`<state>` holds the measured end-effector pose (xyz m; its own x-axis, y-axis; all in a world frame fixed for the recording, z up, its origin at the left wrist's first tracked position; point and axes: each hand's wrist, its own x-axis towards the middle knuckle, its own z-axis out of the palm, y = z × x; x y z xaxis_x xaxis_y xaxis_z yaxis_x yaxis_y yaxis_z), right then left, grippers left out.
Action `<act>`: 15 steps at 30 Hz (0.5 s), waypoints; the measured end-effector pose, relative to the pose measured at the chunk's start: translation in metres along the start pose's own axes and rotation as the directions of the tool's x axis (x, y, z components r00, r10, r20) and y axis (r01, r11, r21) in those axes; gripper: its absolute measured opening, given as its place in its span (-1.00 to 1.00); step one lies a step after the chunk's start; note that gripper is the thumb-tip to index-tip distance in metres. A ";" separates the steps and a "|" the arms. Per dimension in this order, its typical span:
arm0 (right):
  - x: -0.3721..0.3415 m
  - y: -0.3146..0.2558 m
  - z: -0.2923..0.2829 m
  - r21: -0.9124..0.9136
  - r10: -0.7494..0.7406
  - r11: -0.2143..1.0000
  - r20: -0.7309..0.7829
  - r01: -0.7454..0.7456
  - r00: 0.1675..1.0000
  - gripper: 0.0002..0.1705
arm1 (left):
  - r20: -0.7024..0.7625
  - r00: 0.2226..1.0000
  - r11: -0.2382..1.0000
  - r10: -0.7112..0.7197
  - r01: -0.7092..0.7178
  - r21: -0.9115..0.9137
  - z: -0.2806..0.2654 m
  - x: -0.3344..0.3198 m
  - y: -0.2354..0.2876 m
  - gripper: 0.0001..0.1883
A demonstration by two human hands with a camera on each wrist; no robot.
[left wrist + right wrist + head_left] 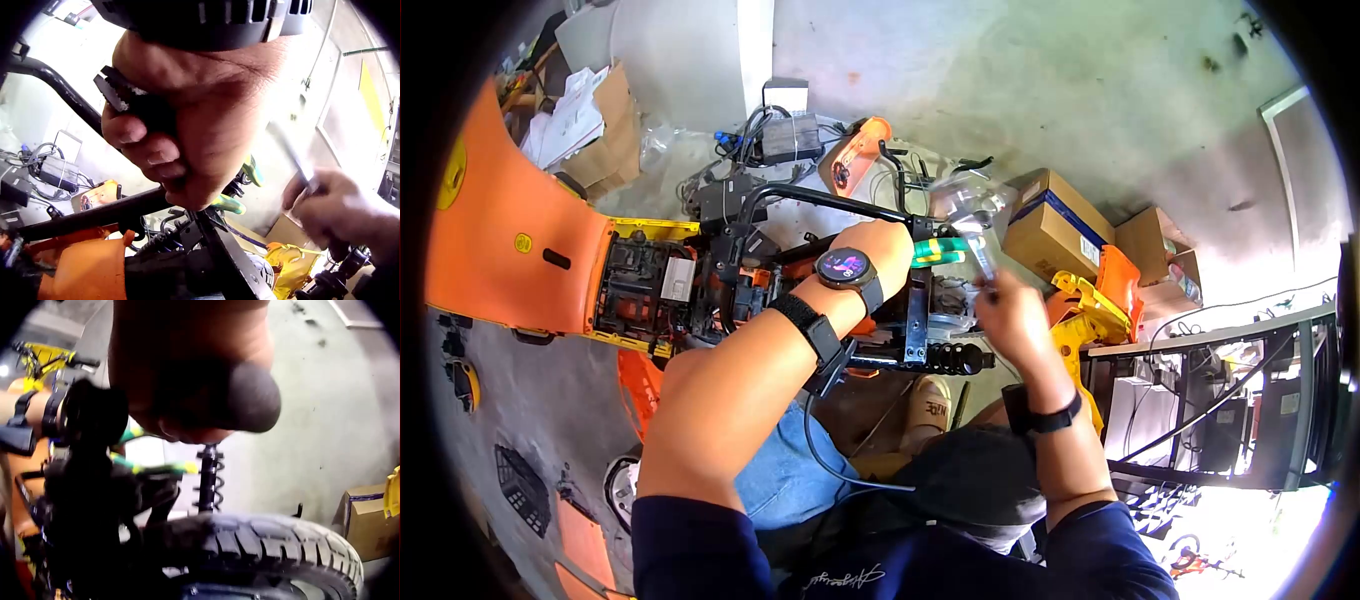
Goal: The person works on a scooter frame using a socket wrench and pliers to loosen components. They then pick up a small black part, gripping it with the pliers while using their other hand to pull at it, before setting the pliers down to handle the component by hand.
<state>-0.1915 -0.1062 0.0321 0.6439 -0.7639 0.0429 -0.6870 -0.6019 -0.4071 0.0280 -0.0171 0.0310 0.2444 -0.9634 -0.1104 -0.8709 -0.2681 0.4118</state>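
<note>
My left hand (880,250) grips a pair of pliers (938,250) above the black frame of a partly stripped scooter (830,198). Dark toothed jaws poke out on one side of the fist in the left wrist view, and green-and-yellow handles (228,204) on the other. Raised to the right of them, my right hand (1015,320) holds a hammer (982,262) by its dark grip (256,397). Motion blurs the metal shaft and head. Below the left hand a flat metal bracket (916,322) crosses the frame, with a coil shock absorber (960,357) near its lower end.
A treaded tyre (281,540) lies under the right hand. Cardboard boxes (1055,225) and yellow and orange body panels (1090,305) are to the right, beside a black metal rack (1200,400). Cables and a black power unit (790,138) lie beyond the frame.
</note>
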 end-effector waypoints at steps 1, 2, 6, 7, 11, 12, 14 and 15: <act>0.005 0.000 0.012 0.046 0.053 0.998 -0.025 -0.052 0.998 -0.74 | 0.009 1.000 1.000 0.017 -0.017 -0.011 -0.002 -0.001 0.003 -0.76; 0.009 -0.001 0.017 0.090 0.105 0.991 -0.047 -0.101 0.993 -0.73 | 0.008 1.000 1.000 0.021 -0.021 -0.013 0.003 0.000 0.004 -0.76; 0.010 0.005 0.000 0.125 0.070 0.990 -0.080 -0.060 0.994 -0.75 | -0.056 0.997 0.998 0.050 -0.053 -0.043 0.008 0.002 0.002 -0.84; 0.007 0.007 -0.005 0.135 0.019 0.991 -0.158 0.003 0.987 -0.78 | -0.083 0.995 0.996 0.053 -0.059 -0.063 0.010 0.001 0.000 -0.84; -0.002 -0.002 -0.030 0.377 0.029 0.912 -0.454 0.162 0.890 -0.91 | -0.066 0.997 0.993 0.030 -0.037 -0.115 0.011 0.002 -0.002 -0.84; -0.005 -0.010 -0.032 0.564 0.096 0.800 -0.456 0.203 0.885 -0.89 | -0.058 0.998 0.994 0.035 -0.041 -0.103 0.011 0.003 -0.002 -0.84; -0.007 -0.013 -0.030 0.518 0.098 0.832 -0.489 0.198 0.867 -0.86 | -0.057 0.998 0.994 0.036 -0.041 -0.097 0.013 0.004 -0.002 -0.84; -0.007 -0.011 -0.024 0.373 0.013 0.911 -0.455 0.178 0.890 -0.86 | -0.056 0.998 0.995 0.037 -0.042 -0.090 0.014 0.005 -0.003 -0.84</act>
<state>-0.1962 -0.0994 0.0579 0.4115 -0.7936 0.4483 -0.3852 -0.5972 -0.7035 0.0257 -0.0215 0.0165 0.2357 -0.9708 -0.0448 -0.8385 -0.2264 0.4956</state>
